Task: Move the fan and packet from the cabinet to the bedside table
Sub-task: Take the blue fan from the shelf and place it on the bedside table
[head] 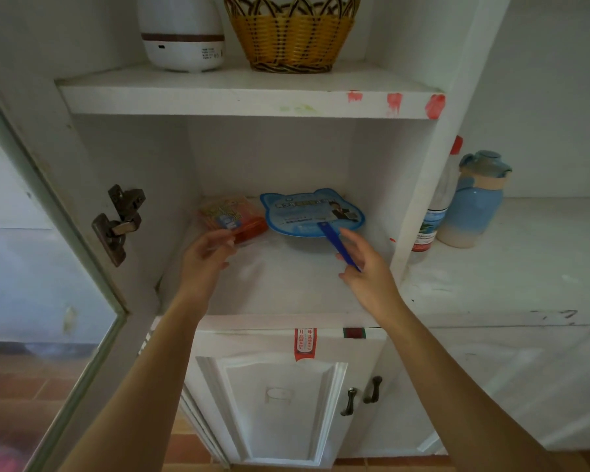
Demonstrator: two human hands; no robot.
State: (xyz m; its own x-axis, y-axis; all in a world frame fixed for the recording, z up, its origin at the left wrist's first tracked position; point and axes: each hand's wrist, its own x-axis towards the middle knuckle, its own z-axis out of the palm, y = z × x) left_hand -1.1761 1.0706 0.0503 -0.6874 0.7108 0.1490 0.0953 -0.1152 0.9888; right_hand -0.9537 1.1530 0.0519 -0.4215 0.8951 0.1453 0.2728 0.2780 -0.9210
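Left hand (pixel 205 255), fingers loosely spread, touches the packet (pixel 232 218); right hand (pixel 361 264), open, seemingly brushes the fan (pixel 312 212) handle.

Upper shelf: white humidifier (pixel 182 32) left, wicker basket (pixel 292 35) right, close together.
Desk (pixel 511 267), right: blue-and-cream jar (pixel 474 202), bottle (pixel 435 212) just beside it.
Door (pixel 48 233): open, brown hinge (pixel 120 223).
Shelf edge: red smears (pixel 394 103).
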